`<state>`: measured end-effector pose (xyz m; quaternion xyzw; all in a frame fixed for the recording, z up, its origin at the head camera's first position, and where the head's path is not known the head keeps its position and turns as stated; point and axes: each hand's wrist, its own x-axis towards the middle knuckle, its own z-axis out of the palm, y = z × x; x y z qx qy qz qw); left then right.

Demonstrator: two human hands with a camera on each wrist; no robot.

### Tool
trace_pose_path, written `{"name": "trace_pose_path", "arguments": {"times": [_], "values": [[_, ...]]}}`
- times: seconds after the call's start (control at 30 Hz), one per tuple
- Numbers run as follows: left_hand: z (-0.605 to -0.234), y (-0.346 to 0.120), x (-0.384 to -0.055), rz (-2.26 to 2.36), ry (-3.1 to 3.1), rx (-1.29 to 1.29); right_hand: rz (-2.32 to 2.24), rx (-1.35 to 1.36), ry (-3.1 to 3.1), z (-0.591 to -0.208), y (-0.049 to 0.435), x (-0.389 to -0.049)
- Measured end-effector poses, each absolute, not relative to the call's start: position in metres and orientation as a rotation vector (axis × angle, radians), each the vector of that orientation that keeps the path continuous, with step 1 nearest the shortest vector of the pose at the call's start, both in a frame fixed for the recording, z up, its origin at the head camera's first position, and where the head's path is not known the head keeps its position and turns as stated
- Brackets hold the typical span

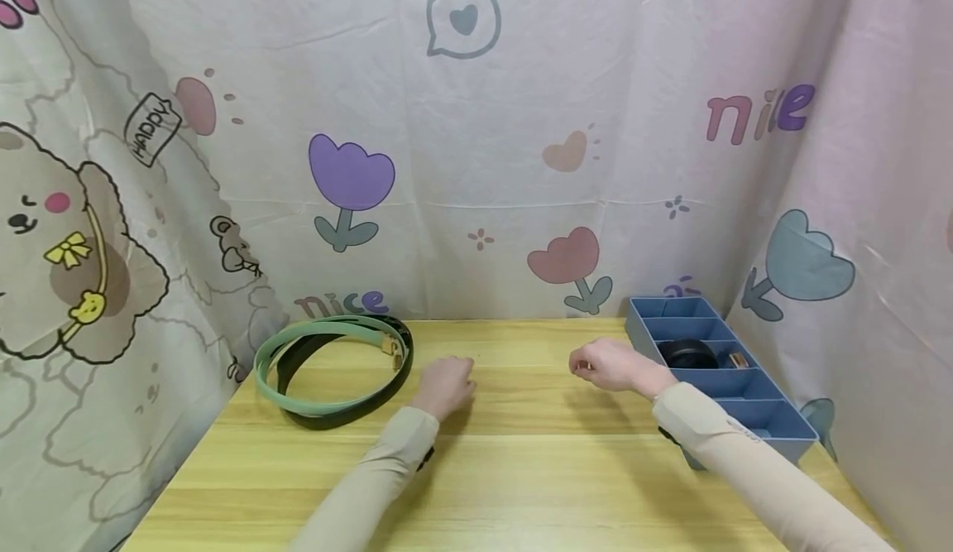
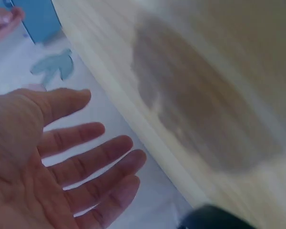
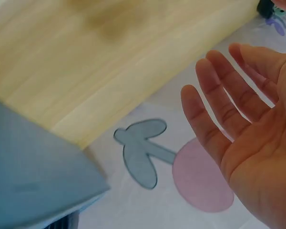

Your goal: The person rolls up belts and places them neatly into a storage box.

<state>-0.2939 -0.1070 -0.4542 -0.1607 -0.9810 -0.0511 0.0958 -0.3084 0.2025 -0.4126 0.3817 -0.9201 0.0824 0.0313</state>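
Here, coiled belts (image 1: 316, 411) just beside left hand (image 1: 447, 386), blue box (image 1: 782, 421) near right hand (image 1: 614, 365), both loosely spread.

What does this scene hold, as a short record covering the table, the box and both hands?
On the table: green belt and black belt, looped together
Box: blue, divided into compartments
Inside box: black coil, gold-coloured piece
Left hand: holding nothing, beside the black belt
Right hand: holding nothing, near the box
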Motion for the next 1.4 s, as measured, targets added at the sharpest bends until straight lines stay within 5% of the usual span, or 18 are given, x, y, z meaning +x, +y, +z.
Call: {"name": "trace_pose_path", "arguments": {"times": [0.5,1.4], "values": [[-0.433,-0.196,-0.348,-0.431,-3.010,0.149,0.351,1.322,-2.816,-0.444,0.161,-0.298],[-0.457,-0.212,-0.365,-0.647,-3.000,0.385,0.447,1.311,-2.822,-0.461,0.136,-0.294]]}}
